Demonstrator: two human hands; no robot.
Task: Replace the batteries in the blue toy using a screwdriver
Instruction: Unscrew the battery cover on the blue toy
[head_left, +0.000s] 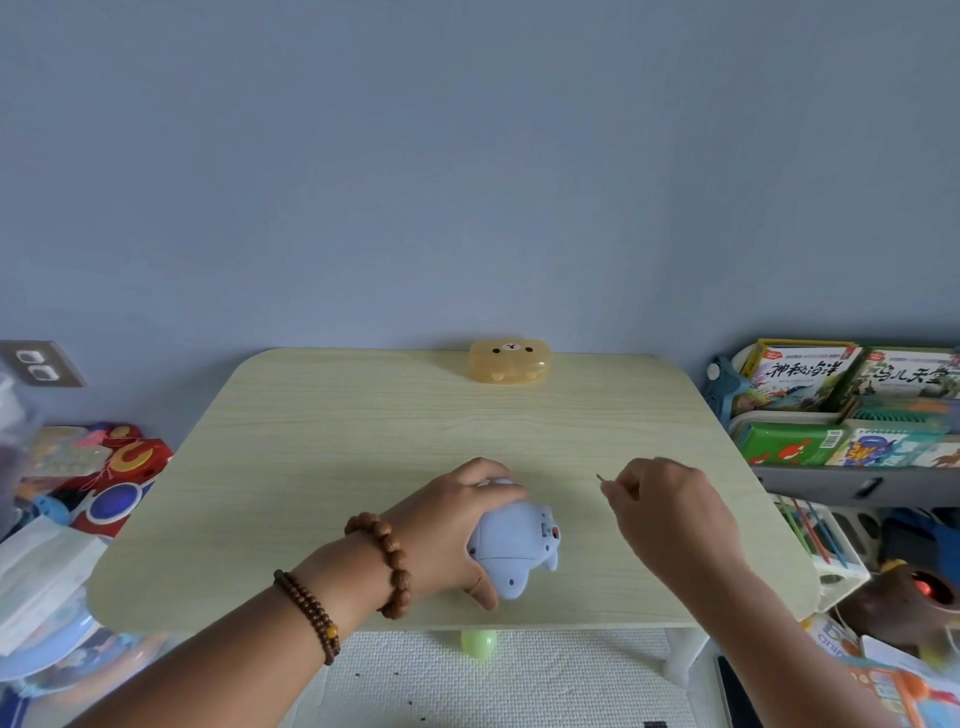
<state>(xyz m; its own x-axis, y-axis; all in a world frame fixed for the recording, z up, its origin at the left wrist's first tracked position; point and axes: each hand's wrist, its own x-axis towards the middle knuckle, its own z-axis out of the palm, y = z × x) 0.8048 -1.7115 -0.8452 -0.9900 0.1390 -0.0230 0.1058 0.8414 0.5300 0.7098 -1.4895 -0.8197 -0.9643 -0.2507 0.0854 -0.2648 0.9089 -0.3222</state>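
Note:
The blue toy (519, 545) lies underside up on the light wooden table (363, 441), near the front edge. My left hand (447, 530) grips it from the left, fingers over its far end and thumb at its near end. My right hand (670, 514) hovers to the right of the toy, fingers pinched on a thin screwdriver whose metal tip (600, 477) pokes out toward the upper left. The handle is hidden inside the hand. A small red switch shows on the toy's underside.
An orange bear-faced plastic case (510, 360) sits at the table's far edge. Shelves of children's books (852, 400) stand at the right, toys are piled at the left (104, 467), and a green ball (479, 643) lies under the table.

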